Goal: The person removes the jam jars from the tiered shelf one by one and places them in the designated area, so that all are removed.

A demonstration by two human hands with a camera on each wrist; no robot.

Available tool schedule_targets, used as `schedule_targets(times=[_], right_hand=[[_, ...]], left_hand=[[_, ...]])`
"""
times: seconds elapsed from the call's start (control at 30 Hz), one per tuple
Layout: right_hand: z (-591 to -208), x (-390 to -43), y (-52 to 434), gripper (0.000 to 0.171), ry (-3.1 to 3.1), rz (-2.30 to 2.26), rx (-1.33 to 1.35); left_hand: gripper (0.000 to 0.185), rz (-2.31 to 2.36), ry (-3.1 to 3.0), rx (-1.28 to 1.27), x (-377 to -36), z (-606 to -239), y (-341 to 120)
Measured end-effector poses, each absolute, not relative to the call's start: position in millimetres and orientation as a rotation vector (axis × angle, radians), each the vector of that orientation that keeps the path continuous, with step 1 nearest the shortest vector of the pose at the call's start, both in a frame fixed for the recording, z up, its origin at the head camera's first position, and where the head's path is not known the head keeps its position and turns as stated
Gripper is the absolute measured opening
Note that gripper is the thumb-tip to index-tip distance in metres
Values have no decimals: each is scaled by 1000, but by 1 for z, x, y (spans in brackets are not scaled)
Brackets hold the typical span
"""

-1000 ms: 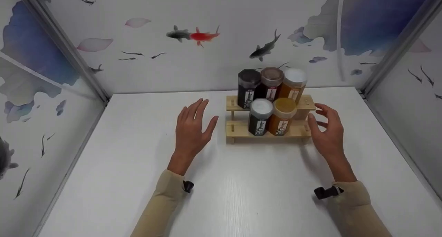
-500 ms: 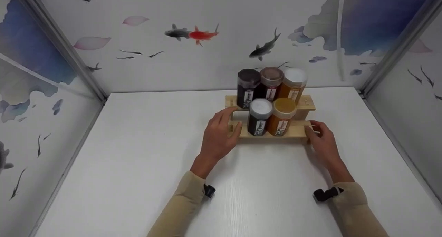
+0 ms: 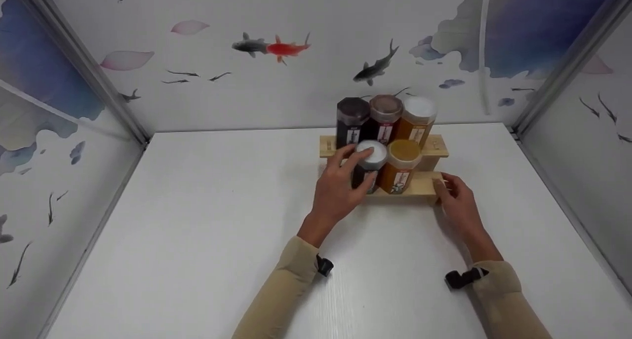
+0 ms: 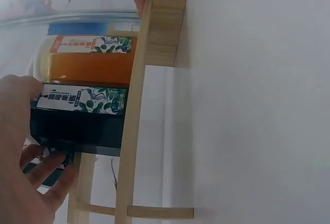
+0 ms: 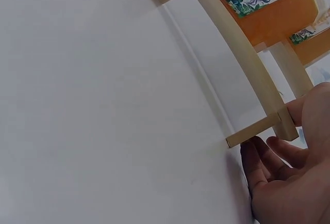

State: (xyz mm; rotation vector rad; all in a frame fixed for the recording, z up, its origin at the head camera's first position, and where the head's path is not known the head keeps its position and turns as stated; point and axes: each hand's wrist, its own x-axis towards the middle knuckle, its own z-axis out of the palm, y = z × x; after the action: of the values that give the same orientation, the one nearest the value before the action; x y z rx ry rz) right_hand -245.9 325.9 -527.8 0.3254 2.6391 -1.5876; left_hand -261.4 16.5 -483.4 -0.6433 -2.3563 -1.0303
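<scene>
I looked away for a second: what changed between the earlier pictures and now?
The left hand moved right from the bare table onto the dark jar on the lower step and grips it. The right hand came down onto the wooden rack end. The jars and the rack stayed put.

Your left hand (image 3: 340, 191) curls round the dark jar with the white lid (image 3: 369, 165), which stands upright at the left of the wooden rack's (image 3: 424, 183) lower step, touching the amber jar (image 3: 401, 169) beside it. Your right hand (image 3: 456, 206) holds the rack's right front corner. The two-step rack sits on the white worktop (image 3: 207, 220).
</scene>
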Motion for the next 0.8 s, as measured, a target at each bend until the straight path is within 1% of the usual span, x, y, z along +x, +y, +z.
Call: schedule_targets(times=[0.17,0.37,0.8], right_hand=[[-529,-244,327,75,2665,-1600,290],[-528,-244,328,75,2668,-1611,249],[-530,-244,326,73,2650,-1619,283]], left_hand=[[55,-1092,-2390,-592,-258,-487,21],[56,-1114,-2335,-545,-254,-491,22],[54,-1166,-2221,-642,-255,-500,18]])
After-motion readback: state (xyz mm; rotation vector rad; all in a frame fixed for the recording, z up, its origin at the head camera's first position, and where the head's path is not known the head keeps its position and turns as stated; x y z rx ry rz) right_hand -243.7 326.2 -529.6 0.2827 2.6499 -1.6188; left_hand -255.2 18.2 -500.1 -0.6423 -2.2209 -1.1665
